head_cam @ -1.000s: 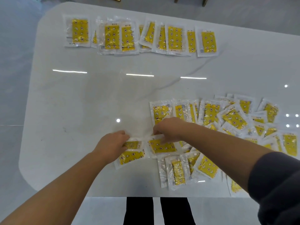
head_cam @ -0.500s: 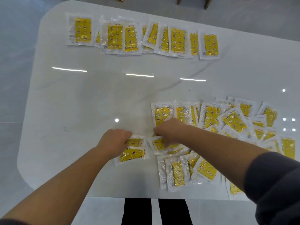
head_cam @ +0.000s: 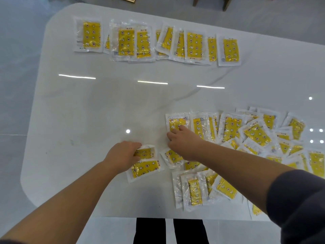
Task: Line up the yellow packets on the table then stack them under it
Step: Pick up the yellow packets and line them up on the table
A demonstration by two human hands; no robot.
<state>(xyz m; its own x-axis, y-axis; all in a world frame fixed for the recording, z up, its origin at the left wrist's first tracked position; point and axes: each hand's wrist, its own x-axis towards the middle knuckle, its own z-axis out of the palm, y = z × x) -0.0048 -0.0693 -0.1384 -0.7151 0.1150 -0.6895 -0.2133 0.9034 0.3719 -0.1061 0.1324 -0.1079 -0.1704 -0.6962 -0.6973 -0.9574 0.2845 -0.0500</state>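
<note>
On the glossy white marble table (head_cam: 88,111), over a pale grey floor (head_cam: 14,85), the left hand (head_cam: 123,155) curls round a yellow packet (head_cam: 146,153), the right hand (head_cam: 182,141) lays loosely extended fingers on a second packet (head_cam: 175,121) beside the loose heap (head_cam: 256,132), and a packet row (head_cam: 195,44) lines the far edge.

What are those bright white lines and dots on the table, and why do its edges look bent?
Head view: the lines and dots are glare, probably overhead lamps mirrored in the glossy table; same view, its edges bow because of the wide-angle lens; the clear wrappers of the packets glint too.
</note>
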